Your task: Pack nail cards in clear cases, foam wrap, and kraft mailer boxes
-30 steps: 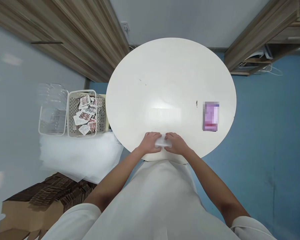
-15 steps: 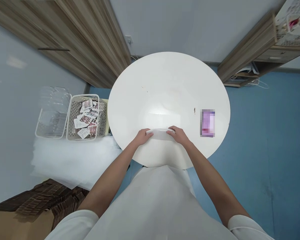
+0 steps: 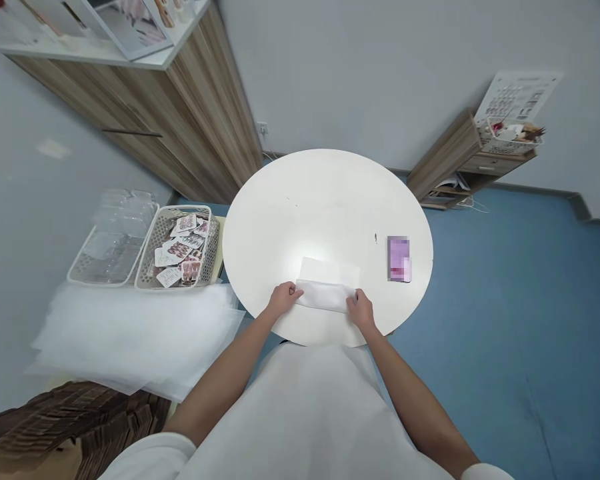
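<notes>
Near the front edge of the round white table [image 3: 330,193] lies a white sheet [image 3: 325,295], folded into a flat band, with a thin flap spread beyond its far side. My left hand [image 3: 284,299] pinches the band's left end between thumb and fingers. At the right end, my right hand [image 3: 361,309] grips the band the same way. What lies inside the fold is hidden. A purple pixelated rectangle [image 3: 399,259] rests on the table to the right of my right hand.
Left of the table are a white basket of printed cards [image 3: 213,247], a basket [image 3: 75,261] of clear plastic packs, stacked white sheets [image 3: 130,333] and brown cardboard [image 3: 95,433]. Wooden cabinets [image 3: 205,113] stand behind. A small dark mark [image 3: 375,238] is on the tabletop.
The view has tilted up, showing more of the cabinet tops. The folded band looks wider and flatter, and both hands have moved nearer the table's front edge with it.
</notes>
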`<state>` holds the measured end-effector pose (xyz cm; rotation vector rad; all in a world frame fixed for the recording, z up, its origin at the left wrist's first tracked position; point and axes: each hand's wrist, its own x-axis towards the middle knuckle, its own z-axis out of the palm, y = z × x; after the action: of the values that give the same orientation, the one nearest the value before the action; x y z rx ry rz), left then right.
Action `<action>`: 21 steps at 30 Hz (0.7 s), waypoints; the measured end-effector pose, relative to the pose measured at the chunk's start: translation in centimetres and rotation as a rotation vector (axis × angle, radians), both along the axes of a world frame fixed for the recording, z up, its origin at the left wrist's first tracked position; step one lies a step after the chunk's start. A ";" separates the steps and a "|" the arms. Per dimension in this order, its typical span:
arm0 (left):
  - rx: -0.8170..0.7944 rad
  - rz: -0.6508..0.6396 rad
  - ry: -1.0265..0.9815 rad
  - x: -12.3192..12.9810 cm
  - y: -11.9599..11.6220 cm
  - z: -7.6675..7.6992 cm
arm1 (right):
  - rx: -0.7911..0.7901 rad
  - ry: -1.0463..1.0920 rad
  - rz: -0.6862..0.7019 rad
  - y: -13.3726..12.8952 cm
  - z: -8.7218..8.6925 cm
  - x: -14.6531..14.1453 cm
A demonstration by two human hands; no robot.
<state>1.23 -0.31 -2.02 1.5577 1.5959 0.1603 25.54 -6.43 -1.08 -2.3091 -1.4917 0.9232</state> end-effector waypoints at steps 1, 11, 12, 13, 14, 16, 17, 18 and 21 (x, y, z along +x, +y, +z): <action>0.005 -0.023 -0.005 -0.1 -0.4 0.0 | 0.014 -0.009 -0.015 -0.9 -0.1 -0.1; 0.599 -0.481 0.114 2.9 -4.4 1.9 | 0.181 -0.103 -0.192 -5.5 -1.0 -0.7; 0.606 -0.607 0.116 3.3 -4.5 2.0 | 0.201 -0.089 -0.233 -5.7 -1.1 -0.8; 0.596 -0.700 0.131 3.6 -4.6 1.9 | 0.200 -0.055 -0.272 -5.9 -1.2 -0.8; 0.577 -0.753 0.157 3.9 -4.6 1.7 | 0.183 -0.002 -0.305 -6.0 -1.3 -0.9; 0.540 -0.781 0.205 4.2 -4.6 1.3 | 0.125 0.136 -0.360 -6.0 -1.4 -1.1; 0.528 -0.781 0.215 4.2 -4.7 1.1 | 0.097 0.206 -0.378 -5.8 -1.4 -1.1; 0.523 -0.778 0.218 4.1 -4.7 0.9 | 0.074 0.265 -0.389 -5.5 -1.3 -1.2; 0.532 -0.766 0.225 3.9 -5.2 0.5 | 0.025 0.352 -0.374 -4.7 -0.8 -1.0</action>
<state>5.14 -5.52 -1.50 2.5716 1.0431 -0.0211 24.49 -11.11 -1.91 -2.1585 -0.8893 1.1153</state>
